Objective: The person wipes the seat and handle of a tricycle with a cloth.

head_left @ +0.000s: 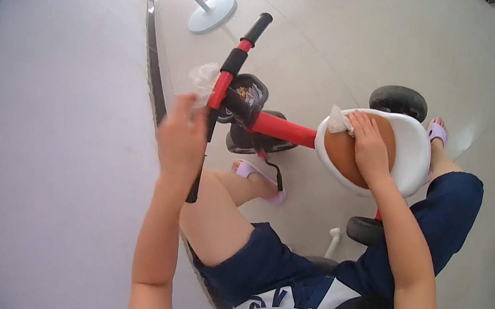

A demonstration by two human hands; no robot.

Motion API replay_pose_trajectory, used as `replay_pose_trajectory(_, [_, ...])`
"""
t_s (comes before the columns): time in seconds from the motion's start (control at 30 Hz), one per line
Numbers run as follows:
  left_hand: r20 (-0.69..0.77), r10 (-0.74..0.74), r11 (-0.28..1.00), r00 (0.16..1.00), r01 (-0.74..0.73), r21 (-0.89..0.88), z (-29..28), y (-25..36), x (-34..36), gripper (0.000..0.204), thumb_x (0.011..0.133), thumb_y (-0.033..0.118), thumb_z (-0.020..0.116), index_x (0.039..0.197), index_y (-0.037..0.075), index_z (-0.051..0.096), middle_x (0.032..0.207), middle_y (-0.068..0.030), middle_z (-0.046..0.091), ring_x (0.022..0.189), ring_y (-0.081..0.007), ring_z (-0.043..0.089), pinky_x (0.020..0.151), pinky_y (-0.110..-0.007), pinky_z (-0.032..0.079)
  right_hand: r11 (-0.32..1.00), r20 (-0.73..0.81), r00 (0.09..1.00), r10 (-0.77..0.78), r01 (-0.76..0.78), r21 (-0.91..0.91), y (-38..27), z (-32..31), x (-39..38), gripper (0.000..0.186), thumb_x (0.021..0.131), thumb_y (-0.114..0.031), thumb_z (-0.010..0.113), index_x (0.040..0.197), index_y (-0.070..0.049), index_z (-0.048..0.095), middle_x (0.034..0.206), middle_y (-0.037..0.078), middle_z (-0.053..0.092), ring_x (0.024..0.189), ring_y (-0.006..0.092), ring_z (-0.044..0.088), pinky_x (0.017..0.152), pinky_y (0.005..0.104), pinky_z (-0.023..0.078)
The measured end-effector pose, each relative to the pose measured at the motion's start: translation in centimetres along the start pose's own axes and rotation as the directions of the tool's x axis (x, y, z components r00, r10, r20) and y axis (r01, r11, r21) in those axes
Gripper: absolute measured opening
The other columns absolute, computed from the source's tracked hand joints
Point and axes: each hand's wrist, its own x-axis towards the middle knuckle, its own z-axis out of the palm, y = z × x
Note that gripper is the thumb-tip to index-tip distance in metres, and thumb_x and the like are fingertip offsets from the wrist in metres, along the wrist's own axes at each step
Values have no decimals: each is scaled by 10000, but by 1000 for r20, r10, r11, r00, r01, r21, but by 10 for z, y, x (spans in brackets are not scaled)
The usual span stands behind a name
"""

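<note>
A child's red tricycle stands before me, its red frame tube [284, 129] running from the handlebar to a white seat [415, 150] with a brown pad [341, 152]. My right hand [369, 145] lies on the pad, fingers pressing a crumpled white tissue [339, 121] against it. Beside the handlebar's black-and-red bar [224, 78], my left hand [182, 134] is raised, its fingers bent and smeared by motion. Just beyond those fingers shows a whitish, translucent crumpled thing [204, 76]; whether the left hand grips it is unclear. A black basket [253, 92] behind the handlebar holds small items.
Black wheels [398, 101] flank the seat. A white standing fan [213, 14] is on the floor at the far left, near a pale wall [53, 142] close to my left arm. My feet in lilac slippers [438, 133] are on either side of the tricycle.
</note>
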Motion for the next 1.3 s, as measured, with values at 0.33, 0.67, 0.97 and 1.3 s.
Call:
replay_pose_trajectory(0.33, [133,439,896,889,-445,14,27,-10,11,621,976,229,530,1466,-28,247,1444,-279,365,1280,-430,424,1033,-438,389,998,20,1000,0,1,-63,-8,-3,-3,457,880,12,447,1331,-26,499,1393,142,507,1335,285,435,1124,445,331])
replay_pose_trajectory(0.67, [401,181,961,898,-249,122,30,12,70,362,979,158,443,1203,-116,517,1197,-348,552,900,-459,629,774,-472,530,1000,8,1000,23,-23,-21,-10,-5,0,470,866,33,471,1329,-38,502,1394,140,502,1325,308,438,1127,459,323])
replay_pose_trajectory(0.97, [105,471,879,876,-476,22,10,2,4,346,929,97,560,1244,-44,582,1310,-240,556,1190,-417,536,962,-403,463,998,52,999,10,-7,-66,-4,-6,-1,448,890,-21,444,1333,-49,507,1396,125,508,1336,277,436,1124,443,332])
replay_pose_trajectory(1.3, [134,107,987,985,-89,-133,29,9,50,193,896,164,622,824,-14,619,848,-205,668,721,-389,638,669,-469,487,999,66,998,18,-15,-47,-9,-10,-1,445,901,-20,430,1341,-36,501,1396,142,505,1333,295,435,1125,451,326])
